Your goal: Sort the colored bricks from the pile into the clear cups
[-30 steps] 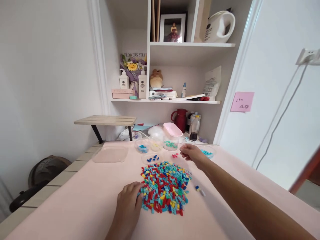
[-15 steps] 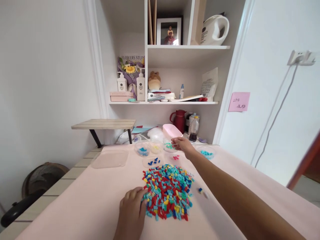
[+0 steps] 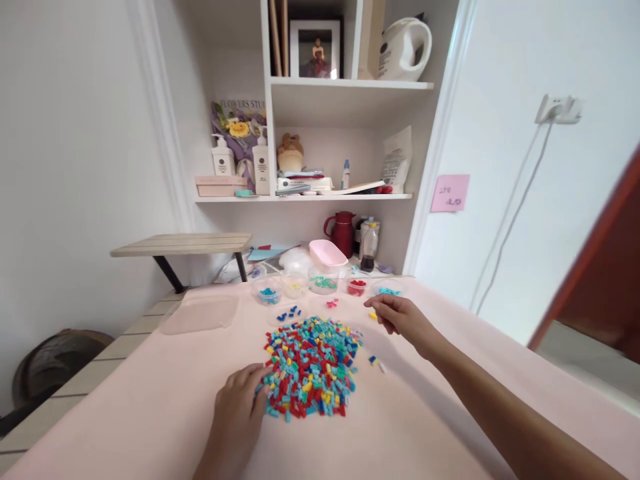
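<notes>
A broad pile of small coloured toy bricks point(image 3: 310, 373) lies mid-table, in red, light blue, yellow, green and dark blue. My left hand point(image 3: 237, 403) rests at its left edge, fingers apart and touching the bricks, a blue one showing near the thumb. Right of the pile, over the table, hovers my right hand point(image 3: 403, 321). Its fingers are loosely bent, the thumb apart from them, and nothing shows in its grasp. Some yellow bricks point(image 3: 373, 315) peek out beside its fingertips. Behind stand clear tubs with green bricks point(image 3: 324, 283), red bricks point(image 3: 357, 287) and light-blue bricks point(image 3: 389, 291).
Farther left are tubs of blue bricks point(image 3: 269, 295) and yellow bricks point(image 3: 296, 287). Dark-blue bricks point(image 3: 289, 313) and pink bricks point(image 3: 333, 303) lie nearer. A clear lid point(image 3: 200, 315) lies left. A pink basin point(image 3: 327, 253), red jug point(image 3: 343, 235) and bottle point(image 3: 369, 248) stand behind.
My right hand has drawn back from the green-brick tub toward the right and nearer me, uncovering the red-brick tub. My left hand stays at the pile's edge. The whole view has shifted somewhat.
</notes>
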`<state>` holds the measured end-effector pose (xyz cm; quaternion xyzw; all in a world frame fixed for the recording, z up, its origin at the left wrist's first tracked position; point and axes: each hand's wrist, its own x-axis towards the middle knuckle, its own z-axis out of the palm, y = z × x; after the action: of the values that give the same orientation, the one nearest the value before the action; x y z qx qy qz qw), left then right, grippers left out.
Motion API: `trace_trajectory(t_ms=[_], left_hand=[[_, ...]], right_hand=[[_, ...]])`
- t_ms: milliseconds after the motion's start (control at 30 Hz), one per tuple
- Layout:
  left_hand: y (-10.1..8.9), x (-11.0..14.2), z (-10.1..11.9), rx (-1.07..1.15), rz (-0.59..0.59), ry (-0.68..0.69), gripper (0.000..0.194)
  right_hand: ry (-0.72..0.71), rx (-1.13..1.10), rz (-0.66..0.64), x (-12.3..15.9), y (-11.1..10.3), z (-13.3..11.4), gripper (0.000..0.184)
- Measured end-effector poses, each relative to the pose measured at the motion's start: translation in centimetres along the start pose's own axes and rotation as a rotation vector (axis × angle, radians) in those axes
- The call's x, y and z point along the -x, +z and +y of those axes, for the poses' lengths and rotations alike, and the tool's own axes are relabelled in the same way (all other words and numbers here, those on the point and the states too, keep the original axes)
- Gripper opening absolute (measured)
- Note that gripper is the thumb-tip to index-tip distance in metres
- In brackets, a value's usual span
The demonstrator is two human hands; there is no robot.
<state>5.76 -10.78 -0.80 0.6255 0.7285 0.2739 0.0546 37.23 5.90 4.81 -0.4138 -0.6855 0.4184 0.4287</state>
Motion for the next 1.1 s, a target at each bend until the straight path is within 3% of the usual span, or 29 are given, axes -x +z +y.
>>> trace_trajectory(t_ms=[133,267,467,600,767,1000,1100], left_hand=[[0.0,-0.3,-0.4,0.015,0.026,0.024,0.039],[0.3,-0.4,-1.0,0.023,0.043,0.037,0.038],[0.3,-0.6,-1.2,0.011,0.047,0.054,0.041],[0.2,-0.6,-1.2,0.012,0.040,0.052,0.043],[0.3,-0.6,-1.0,0.021,0.031,0.037,0.043],[0.6,-0.5,-1.1,0.021,0.041,0.036,0.041],[0.7,-0.4,-1.2,0.020,0.052,0.043,0.040]], right_hand=[[0.113,0.065,-0.024,3.1,-1.1,2.7,0.034],[0.194,0.146,-0.068,4.5,-1.1,4.8,0.031],[0.044,0.267,-0.108,4.8,-0.6,4.5,0.023],[-0.007,0.559,-0.019,5.1,0.2,3.8,0.023],[-0.077,0.837,-0.060,5.6,1.1,3.2,0.030],[-0.091,0.713,-0.113,5.5,1.4,3.6,0.012],[-0.135,0.579,-0.187,5.5,1.6,3.7,0.014]])
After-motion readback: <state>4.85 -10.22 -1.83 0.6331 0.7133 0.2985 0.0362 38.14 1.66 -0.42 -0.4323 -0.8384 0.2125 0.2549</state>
